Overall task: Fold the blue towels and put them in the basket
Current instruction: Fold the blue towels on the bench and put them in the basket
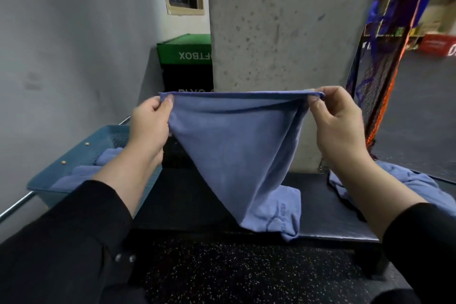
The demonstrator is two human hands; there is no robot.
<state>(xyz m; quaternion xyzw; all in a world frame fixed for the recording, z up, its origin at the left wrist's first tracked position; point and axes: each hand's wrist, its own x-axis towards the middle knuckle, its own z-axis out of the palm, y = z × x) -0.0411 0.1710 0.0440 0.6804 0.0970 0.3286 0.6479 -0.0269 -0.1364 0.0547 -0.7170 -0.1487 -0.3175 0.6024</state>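
Both hands hold one blue towel [237,145] up in front of a concrete pillar [283,22], its top edge stretched level between them. The left hand [150,126] pinches the towel's left top corner, thumb in front and the fingers [158,103] curled behind the cloth. The right hand [338,121] pinches the right top corner the same way, its fingertips closed tight on the hem. Below the taut edge the towel narrows toward a point, and its lower end rests on the dark tabletop [333,217], where a printed logo shows on the cloth.

At the left, beside the left forearm, sits a teal mesh basket [71,155] with folded blue towels [81,173] already inside it. At the right end of the tabletop, behind the right forearm, lies a loose heap of unfolded blue towels [414,185]. Both arms wear black sleeves [74,242].

Behind the towel stands a green and black box [185,57] against the grey wall. A dark net with an orange strap [385,86] hangs at the right. The floor [234,276] below the tabletop is black with pale speckles.
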